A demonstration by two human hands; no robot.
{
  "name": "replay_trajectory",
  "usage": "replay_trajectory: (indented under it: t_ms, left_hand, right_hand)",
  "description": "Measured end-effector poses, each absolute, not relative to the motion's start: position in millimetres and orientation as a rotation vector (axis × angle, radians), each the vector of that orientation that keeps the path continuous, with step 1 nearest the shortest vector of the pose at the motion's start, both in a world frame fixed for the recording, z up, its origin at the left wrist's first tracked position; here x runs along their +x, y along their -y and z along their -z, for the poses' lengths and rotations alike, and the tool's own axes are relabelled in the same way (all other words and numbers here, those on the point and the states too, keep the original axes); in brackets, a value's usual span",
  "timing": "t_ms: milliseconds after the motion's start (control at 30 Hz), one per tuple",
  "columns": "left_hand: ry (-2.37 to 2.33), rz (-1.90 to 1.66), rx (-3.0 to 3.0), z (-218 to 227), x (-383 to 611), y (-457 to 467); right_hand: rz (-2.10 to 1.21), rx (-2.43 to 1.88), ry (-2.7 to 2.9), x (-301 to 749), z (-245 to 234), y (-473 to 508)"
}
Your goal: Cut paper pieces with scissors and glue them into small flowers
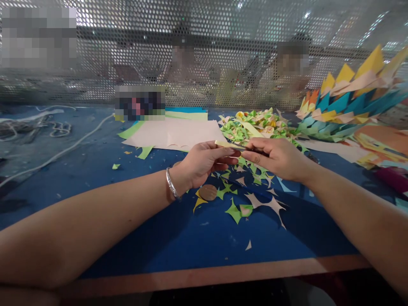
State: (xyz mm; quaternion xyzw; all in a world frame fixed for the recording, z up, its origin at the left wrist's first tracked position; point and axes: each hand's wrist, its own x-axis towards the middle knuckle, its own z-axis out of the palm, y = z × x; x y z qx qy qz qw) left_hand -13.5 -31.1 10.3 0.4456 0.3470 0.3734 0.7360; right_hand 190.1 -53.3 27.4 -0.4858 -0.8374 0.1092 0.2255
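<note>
Blue-topped table (159, 238) with a wooden near edge (223, 274). A perforated metal screen (204, 51) runs along the far side, with other people blurred behind it.

Left hand (204, 163): mid-table, silver bracelet (172, 183) on the wrist. Thumb and fingers are pressed together, pinching one end of a pale yellow paper strip (225, 144). The strip is held off the table, between the two hands.

Right hand (277, 157): just right of the left hand, fingers curled in and closed on a thin dark tool (246, 148). The tool's tip lies against the strip. Could be scissors, can't tell from this angle.

Under and near the hands:
- Cut paper scraps (255, 199), green, yellow and cream, mostly pointed star-like offcuts, scattered on the blue top.
- A brown disc (208, 192) lies among them, just below the left wrist.

Far side of the hands:
- Cream paper sheet (178, 134) lying flat, with green sheets (186, 114) beyond it.
- Pile of small folded green-and-yellow paper pieces (251, 125), far right of the sheet.

Far right: big spiky stack of folded paper points (347, 106) in teal, yellow, orange and cream.

Far left: white cord (57, 155) trails across the table, well apart from the hands.
</note>
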Motion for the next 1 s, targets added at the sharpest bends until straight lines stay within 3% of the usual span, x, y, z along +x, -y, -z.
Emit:
replay_trajectory:
  t_ms: [1000]
  left_hand:
    - [-0.784, -0.999, 1.080, -4.6, -14.0, 28.5]
  right_hand:
    - [-0.349, -1.426, 2.231, 193.3, -25.4, 52.9]
